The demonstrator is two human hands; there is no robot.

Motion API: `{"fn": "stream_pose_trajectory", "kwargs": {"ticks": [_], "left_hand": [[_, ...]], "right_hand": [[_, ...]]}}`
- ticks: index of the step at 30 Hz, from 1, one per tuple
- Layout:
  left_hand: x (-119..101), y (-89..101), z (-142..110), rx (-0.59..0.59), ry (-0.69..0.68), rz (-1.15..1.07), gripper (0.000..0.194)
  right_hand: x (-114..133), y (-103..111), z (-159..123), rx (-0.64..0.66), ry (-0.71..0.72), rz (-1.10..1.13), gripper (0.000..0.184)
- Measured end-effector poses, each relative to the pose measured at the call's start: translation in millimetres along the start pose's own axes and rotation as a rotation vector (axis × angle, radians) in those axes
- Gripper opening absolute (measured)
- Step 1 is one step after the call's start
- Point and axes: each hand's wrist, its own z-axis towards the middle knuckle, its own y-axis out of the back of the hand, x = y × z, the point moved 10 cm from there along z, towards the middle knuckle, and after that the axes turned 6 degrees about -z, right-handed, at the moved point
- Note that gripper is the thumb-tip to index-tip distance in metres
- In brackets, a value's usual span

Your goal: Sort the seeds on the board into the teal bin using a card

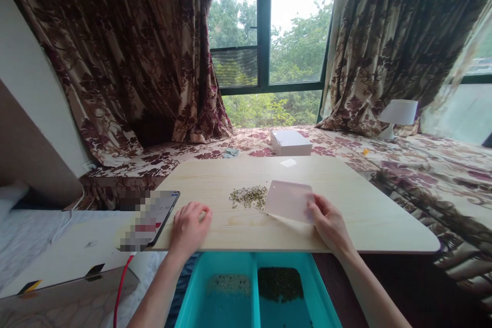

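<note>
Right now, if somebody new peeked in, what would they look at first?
Probably the bright turquoise tray at the bottom, beyond the table's near edge, with dark bits in its right compartment and paler bits in its left. Next might come the scattered greenish-brown grains mid-table, beside the see-through card pinched in the right hand. The tall, bright window behind it all would catch eyes too.

Pale daylight comes through a dark-framed window (264, 25) that looks onto green trees (302, 48), with heavy floral curtains (115, 36) at either side, a floral cloth-covered ledge (334, 139) below carrying a white-shaded lamp (400, 111), and a pale wall (28, 66) at left.
</note>
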Motion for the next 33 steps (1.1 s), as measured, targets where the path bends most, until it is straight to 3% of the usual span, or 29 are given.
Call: {"fn": "stream_pose_trajectory", "kwargs": {"ticks": [7,14,24,33], "left_hand": [[1.1,-1.0,0.1,0.009,-0.008,-0.027,0.02],[3.1,-1.7,0.8,0.0,-0.022,-0.005,0.019],[0.8,-0.1,0.5,-0.004,-0.041,-0.009,0.022],[1.5,0.3,0.0,-0.021,-0.048,-0.013,0.023]], "right_hand": [[-10.2,-1.7,1.4,-0.007,-0.056,0.049,0.035],[-9.0,-13.3,1.9,0.087,-0.023,0.078,0.036],[-10.4,-5.2,3.9,0.027,0.015,0.019,0.033],[-9.1,-11.4,3.1,0.083,0.035,0.013,0.032]]}}
